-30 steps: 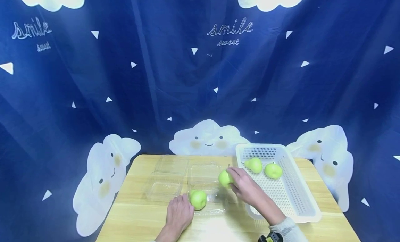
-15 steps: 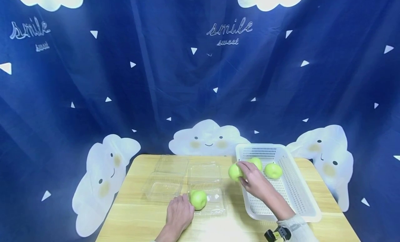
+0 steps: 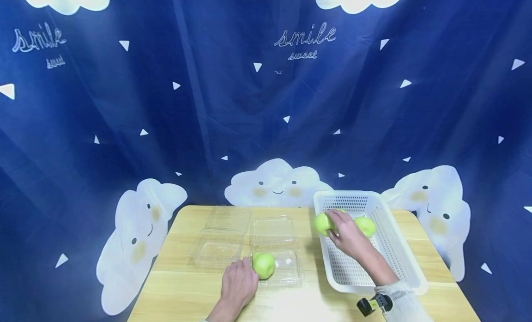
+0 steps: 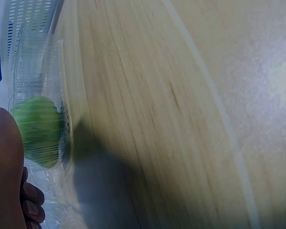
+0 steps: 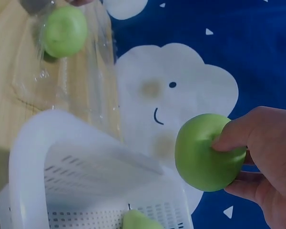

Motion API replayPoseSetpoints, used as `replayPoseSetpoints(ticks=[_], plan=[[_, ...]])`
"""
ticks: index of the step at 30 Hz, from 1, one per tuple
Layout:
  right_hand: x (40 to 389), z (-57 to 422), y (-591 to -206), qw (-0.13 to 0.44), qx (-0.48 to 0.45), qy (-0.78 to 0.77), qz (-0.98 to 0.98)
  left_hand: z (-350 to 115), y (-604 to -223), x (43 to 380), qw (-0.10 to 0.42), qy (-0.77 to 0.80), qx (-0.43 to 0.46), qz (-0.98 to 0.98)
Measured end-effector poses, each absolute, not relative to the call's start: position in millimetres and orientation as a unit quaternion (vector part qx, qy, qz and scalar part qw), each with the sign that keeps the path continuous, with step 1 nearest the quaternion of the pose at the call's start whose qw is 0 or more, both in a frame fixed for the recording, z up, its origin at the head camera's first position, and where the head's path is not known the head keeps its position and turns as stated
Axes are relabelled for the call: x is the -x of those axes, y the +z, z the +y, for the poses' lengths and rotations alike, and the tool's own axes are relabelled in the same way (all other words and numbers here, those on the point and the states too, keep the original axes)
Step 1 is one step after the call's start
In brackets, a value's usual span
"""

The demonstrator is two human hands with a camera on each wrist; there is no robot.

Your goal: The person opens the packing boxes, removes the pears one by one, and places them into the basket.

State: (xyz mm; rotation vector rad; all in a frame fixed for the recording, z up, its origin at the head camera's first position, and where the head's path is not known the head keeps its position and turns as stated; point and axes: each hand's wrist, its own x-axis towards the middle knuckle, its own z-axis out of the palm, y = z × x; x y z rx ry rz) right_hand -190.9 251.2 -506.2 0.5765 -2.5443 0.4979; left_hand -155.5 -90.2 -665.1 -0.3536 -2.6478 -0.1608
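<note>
My right hand [image 3: 347, 234] grips a green apple [image 5: 202, 155] between thumb and fingers, over the left side of the white basket [image 3: 327, 266]. A pear [image 5: 140, 220] lies in the basket, mostly hidden behind the hand in the head view. Another round green fruit [image 3: 365, 227] is beside it. My left hand [image 3: 238, 282] is at the left edge of a clear plastic clamshell container [image 3: 287, 266], its curled fingers holding that edge. Inside the container's left half sits a green apple [image 3: 264, 265], close to the left fingertips.
A second clear clamshell container [image 3: 218, 252] lies with its lid raised back, left of the first. Both stand on a wooden table [image 3: 178, 285]. A blue curtain [image 3: 232, 105] with white clouds hangs behind the table's far edge.
My right hand has carried its apple rightward, from above the clear container to over the basket. The left hand and the apple beside it have stayed in place.
</note>
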Motion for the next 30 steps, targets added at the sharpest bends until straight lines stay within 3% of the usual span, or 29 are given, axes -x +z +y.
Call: replayPoseSetpoints(ticks=[30], plan=[[225,300,-543,0.107,-0.096,0.207,-0.968,-89,-660,156,0.215,-0.061,0.126,-0.967]])
